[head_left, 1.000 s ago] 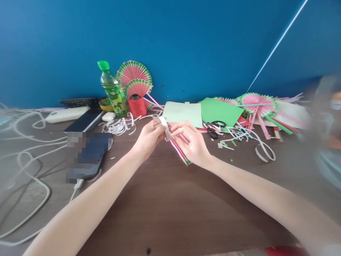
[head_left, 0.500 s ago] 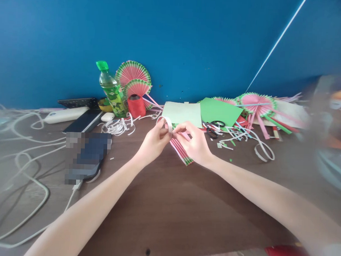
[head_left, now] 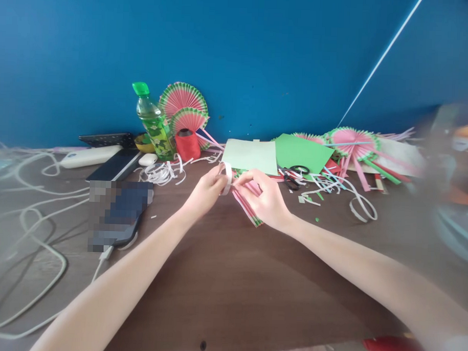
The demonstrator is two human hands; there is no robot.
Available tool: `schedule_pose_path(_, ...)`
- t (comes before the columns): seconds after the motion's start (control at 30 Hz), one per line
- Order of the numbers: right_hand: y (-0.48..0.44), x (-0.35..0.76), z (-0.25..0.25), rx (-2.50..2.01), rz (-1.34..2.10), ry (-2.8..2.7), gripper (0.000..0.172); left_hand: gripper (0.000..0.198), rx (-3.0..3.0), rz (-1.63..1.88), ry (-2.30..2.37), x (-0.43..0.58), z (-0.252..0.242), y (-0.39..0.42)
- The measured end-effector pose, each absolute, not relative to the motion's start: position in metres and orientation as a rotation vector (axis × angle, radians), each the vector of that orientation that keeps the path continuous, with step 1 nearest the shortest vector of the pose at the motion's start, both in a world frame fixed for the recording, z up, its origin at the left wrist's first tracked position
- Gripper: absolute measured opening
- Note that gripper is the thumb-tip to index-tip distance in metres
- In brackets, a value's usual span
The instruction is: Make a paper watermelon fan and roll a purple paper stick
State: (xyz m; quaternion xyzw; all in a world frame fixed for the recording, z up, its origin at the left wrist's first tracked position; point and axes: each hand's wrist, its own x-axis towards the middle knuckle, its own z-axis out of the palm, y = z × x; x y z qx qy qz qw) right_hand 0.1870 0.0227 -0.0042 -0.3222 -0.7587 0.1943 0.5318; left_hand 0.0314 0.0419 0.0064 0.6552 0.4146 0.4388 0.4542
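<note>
My left hand [head_left: 207,191] is closed around a white roll of tape [head_left: 228,178], its thumb against the ring. Right beside it, my right hand [head_left: 264,198] is closed in a pinch near the roll. Whatever lies between its fingertips is too small to make out. Under the right hand lies a pink pleated paper [head_left: 248,211] with green edges, partly covered by the fingers. Behind the hands are a pale green sheet [head_left: 250,154] and a bright green sheet [head_left: 302,153]. Black-handled scissors [head_left: 298,170] lie to the right.
At the back left stand a green-capped bottle [head_left: 153,124], a red roll [head_left: 187,144] and pink-green paper fans [head_left: 184,102]. A phone [head_left: 127,212] with white cables [head_left: 58,243] lies left. White paper strips [head_left: 162,174] and more fans [head_left: 352,141] lie along the blue wall [head_left: 238,58].
My left hand has shifted slightly left and down with the tape roll, which has turned more edge-on. A small gap has opened between the hands; the right hand has barely moved.
</note>
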Motion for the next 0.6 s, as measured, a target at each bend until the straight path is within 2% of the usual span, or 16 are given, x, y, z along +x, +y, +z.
schedule_pose_path(0.2,0.027,0.189,0.001,-0.812,0.609,-1.642,0.004,0.040,1.498,0.977,0.837,0.033,0.005,0.040)
schedule_pose_path(0.4,0.021,0.186,0.002,-0.748,0.677,-1.644,0.004,0.025,1.728,1.125,0.979,0.034,0.019,0.038)
schedule_pose_path(0.6,0.019,0.184,0.001,-0.735,0.694,-1.672,0.003,0.019,1.669,1.162,1.021,0.029,0.018,0.041)
